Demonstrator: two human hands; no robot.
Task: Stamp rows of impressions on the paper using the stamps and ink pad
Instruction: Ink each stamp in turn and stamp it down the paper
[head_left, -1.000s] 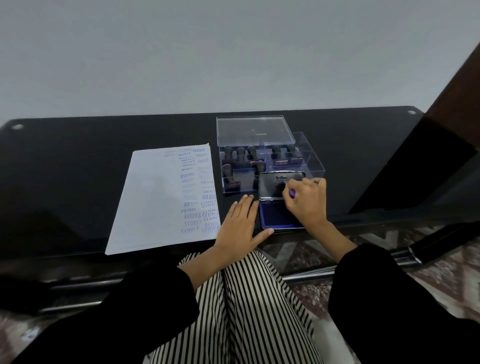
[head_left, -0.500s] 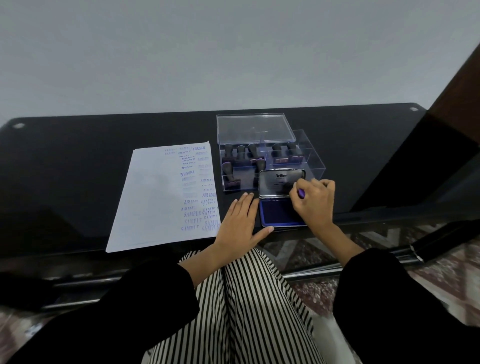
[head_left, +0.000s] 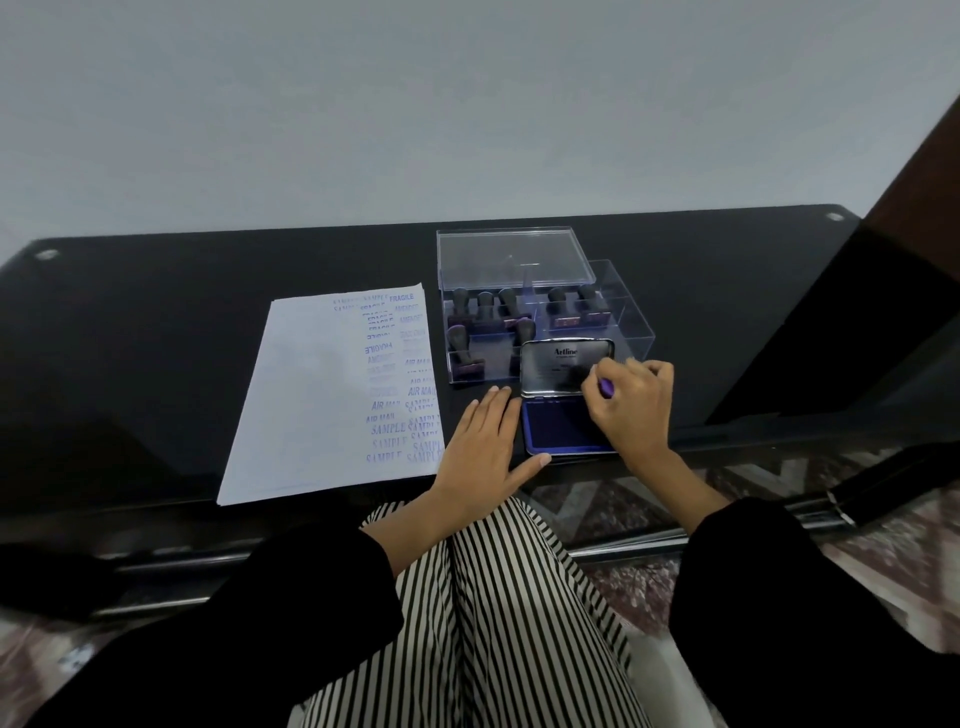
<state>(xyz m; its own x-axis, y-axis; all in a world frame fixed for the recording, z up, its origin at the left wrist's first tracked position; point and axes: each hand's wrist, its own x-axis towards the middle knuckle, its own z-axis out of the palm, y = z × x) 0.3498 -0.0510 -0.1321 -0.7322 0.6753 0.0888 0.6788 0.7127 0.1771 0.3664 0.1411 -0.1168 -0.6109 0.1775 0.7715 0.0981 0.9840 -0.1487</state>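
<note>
A white paper lies on the black table, its right side filled with blue impressions reading SAMPLE, FRAGILE and AIR MAIL. To its right an open ink pad shows its blue pad, the metal lid tilted up behind. My right hand is closed around a stamp, of which only a purple bit shows, at the pad's right side. My left hand rests flat on the table between paper and pad, fingers apart. A clear box behind holds several dark-handled stamps.
The clear box's lid leans up behind the box. The black glass table runs left and back to a plain wall. My striped trousers and black sleeves fill the foreground. A dark wooden panel stands at the right.
My right hand with the stamp has shifted slightly right and back over the pad's right side. The left hand stays flat on the table.
</note>
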